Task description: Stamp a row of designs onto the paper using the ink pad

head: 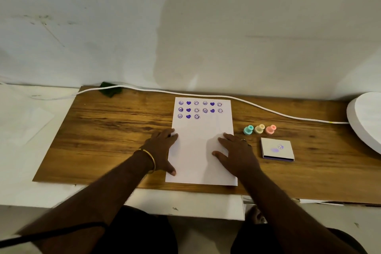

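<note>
A white sheet of paper (pixel 203 130) lies on the wooden board (pixel 107 130). Its top carries purple smiley and heart prints: two full rows and a third row of three. My left hand (pixel 162 148) rests flat on the sheet's left edge, fingers apart, holding nothing. My right hand (pixel 237 153) lies flat on the sheet's right side, also empty. To the right of the paper stand three small stamps: teal (pixel 248 130), yellow (pixel 259 129) and pink (pixel 271 129). The ink pad (pixel 277 149), its lid closed and smudged with purple, sits just below them.
A white cable (pixel 257 106) runs along the back of the board near the wall. A dark green object (pixel 110 88) lies at the back left. A white rounded object (pixel 367 121) sits at the right edge. White surfaces surround the board.
</note>
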Demonstrator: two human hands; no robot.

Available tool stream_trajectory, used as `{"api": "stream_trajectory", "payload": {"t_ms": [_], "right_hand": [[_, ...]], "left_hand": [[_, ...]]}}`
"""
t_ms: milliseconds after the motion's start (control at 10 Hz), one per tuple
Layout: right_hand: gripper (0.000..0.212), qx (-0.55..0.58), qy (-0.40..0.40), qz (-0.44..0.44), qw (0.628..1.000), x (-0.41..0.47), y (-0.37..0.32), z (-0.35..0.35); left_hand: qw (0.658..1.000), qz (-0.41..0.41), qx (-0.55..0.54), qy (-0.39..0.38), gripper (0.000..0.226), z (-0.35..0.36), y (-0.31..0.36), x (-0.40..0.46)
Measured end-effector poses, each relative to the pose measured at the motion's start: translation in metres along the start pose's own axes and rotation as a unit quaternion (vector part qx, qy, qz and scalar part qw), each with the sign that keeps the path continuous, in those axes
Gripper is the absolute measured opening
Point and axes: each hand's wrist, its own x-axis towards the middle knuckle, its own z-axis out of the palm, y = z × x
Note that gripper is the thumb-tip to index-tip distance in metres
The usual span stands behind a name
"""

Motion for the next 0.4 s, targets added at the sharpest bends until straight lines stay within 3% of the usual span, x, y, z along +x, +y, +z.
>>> {"api": "stream_trajectory", "payload": {"t_ms": [300, 400], "right_hand": [[0.065, -0.014, 0.02, 0.012, 1.0, -0.008, -0.004, -0.008], [0.068, -0.031, 0.034, 0.014, 0.999, -0.017, -0.006, -0.018]], "left_hand": [[0.999, -0.012, -0.036, 0.004, 0.125, -0.007, 0.005, -0.007], [0.999, -0.008, -0.018, 0.048, 0.119, -0.013, 0.013, -0.018]]}}
